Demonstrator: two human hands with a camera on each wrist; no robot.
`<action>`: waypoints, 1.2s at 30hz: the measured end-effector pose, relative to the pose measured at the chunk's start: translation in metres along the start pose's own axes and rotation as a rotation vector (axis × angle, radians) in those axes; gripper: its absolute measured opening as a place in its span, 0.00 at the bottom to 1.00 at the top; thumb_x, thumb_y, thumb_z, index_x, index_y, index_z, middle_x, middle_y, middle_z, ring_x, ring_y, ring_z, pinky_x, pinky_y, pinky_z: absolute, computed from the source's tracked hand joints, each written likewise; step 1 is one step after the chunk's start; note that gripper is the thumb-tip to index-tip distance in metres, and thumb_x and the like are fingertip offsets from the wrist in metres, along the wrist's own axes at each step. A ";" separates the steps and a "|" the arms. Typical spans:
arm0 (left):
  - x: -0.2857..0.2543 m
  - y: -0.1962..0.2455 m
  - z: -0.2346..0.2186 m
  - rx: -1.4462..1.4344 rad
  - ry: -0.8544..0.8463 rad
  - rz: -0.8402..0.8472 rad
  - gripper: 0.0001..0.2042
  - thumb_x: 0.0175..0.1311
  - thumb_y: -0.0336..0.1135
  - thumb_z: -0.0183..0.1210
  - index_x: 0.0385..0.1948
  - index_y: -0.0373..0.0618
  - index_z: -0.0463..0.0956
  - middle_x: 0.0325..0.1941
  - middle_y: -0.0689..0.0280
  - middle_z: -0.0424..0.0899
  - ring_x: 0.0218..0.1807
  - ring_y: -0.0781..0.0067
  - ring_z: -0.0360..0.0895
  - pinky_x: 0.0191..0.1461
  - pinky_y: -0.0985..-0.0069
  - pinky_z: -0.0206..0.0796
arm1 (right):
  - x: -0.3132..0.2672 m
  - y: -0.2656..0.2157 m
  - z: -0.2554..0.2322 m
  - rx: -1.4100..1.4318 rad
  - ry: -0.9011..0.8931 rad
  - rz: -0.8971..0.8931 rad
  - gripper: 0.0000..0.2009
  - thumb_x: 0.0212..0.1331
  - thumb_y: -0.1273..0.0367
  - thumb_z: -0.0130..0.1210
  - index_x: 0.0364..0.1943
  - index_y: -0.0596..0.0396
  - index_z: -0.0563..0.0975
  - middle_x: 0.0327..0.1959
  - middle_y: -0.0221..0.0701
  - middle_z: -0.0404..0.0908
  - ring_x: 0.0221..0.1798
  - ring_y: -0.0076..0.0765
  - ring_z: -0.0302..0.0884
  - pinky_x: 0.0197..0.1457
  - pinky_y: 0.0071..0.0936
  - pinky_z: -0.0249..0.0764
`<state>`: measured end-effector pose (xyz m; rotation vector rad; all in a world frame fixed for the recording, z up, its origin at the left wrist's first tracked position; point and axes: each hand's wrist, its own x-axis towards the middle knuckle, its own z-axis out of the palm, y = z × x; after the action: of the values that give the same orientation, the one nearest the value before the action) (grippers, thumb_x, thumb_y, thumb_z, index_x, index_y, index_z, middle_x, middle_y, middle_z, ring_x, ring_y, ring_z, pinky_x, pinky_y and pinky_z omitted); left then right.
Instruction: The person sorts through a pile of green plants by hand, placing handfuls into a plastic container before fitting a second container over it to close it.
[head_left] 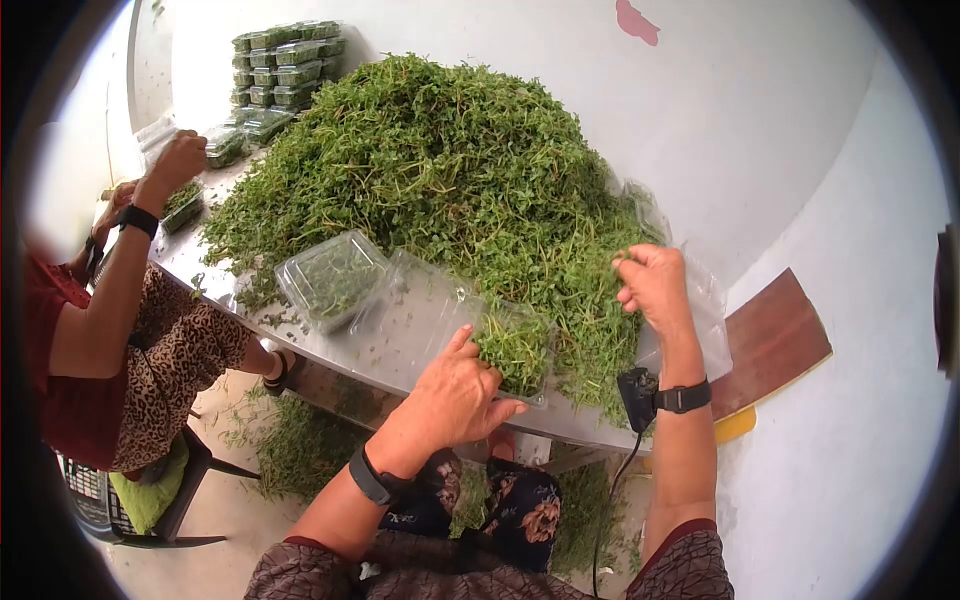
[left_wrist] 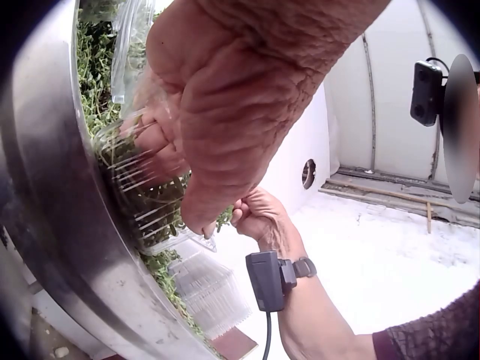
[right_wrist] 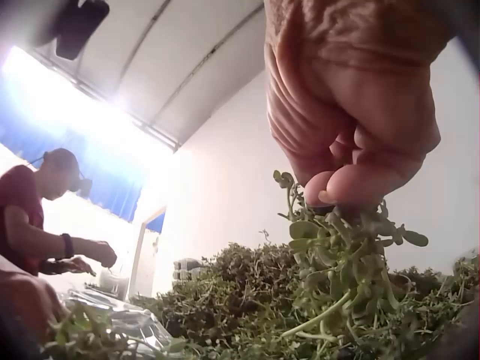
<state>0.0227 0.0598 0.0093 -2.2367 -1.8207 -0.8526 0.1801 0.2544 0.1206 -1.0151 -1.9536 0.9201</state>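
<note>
My left hand holds a clear plastic clamshell box at the table's near edge, thumb along its front side. Leafy green sprigs fill the box's tray, and its lid lies folded back to the left. In the left wrist view, some fingers show through the ribbed plastic. Up at the right, my right hand is over the edge of a large heap of greens. Its thumb and fingertips pinch a small bunch of leafy sprigs, stems and leaves hanging below them.
Another clear box with greens stands left of the lid. Filled boxes are stacked at the back left. A seated person works at the left. Empty clear boxes and a brown board lie at the right. Loose greens cover the floor.
</note>
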 end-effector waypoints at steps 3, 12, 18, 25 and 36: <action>-0.001 0.000 0.001 -0.036 0.058 0.003 0.24 0.56 0.52 0.61 0.13 0.37 0.77 0.14 0.55 0.75 0.32 0.53 0.77 0.71 0.56 0.52 | -0.007 -0.011 -0.003 0.051 0.002 -0.043 0.06 0.57 0.74 0.57 0.30 0.65 0.80 0.17 0.27 0.76 0.14 0.17 0.72 0.12 0.16 0.66; 0.000 -0.002 0.006 -0.037 0.085 0.018 0.24 0.56 0.52 0.62 0.14 0.39 0.75 0.13 0.55 0.73 0.31 0.50 0.75 0.71 0.52 0.52 | -0.057 -0.025 0.034 0.349 -0.091 0.018 0.06 0.60 0.72 0.55 0.34 0.63 0.79 0.20 0.27 0.77 0.17 0.18 0.75 0.15 0.15 0.69; 0.000 -0.002 0.003 -0.024 0.037 -0.005 0.24 0.56 0.54 0.61 0.16 0.37 0.79 0.19 0.54 0.78 0.37 0.52 0.78 0.72 0.54 0.52 | -0.076 0.001 0.053 0.310 -0.214 0.106 0.09 0.61 0.72 0.54 0.38 0.65 0.79 0.22 0.27 0.78 0.19 0.19 0.76 0.16 0.15 0.68; 0.000 0.001 0.000 -0.013 0.013 -0.022 0.24 0.56 0.53 0.61 0.17 0.36 0.80 0.19 0.54 0.79 0.37 0.53 0.78 0.72 0.54 0.51 | -0.093 0.016 0.051 0.284 -0.075 0.160 0.08 0.61 0.70 0.55 0.33 0.63 0.78 0.23 0.28 0.78 0.18 0.17 0.74 0.16 0.14 0.62; -0.006 0.006 -0.013 -0.010 0.099 0.048 0.10 0.50 0.37 0.67 0.23 0.43 0.78 0.25 0.64 0.79 0.39 0.62 0.77 0.71 0.55 0.56 | -0.107 0.036 0.054 0.494 -0.014 0.135 0.07 0.62 0.72 0.55 0.39 0.63 0.77 0.27 0.30 0.80 0.20 0.16 0.74 0.18 0.14 0.64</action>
<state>0.0232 0.0469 0.0185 -2.1926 -1.7162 -0.9480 0.1907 0.1634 0.0354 -0.8528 -1.5632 1.4007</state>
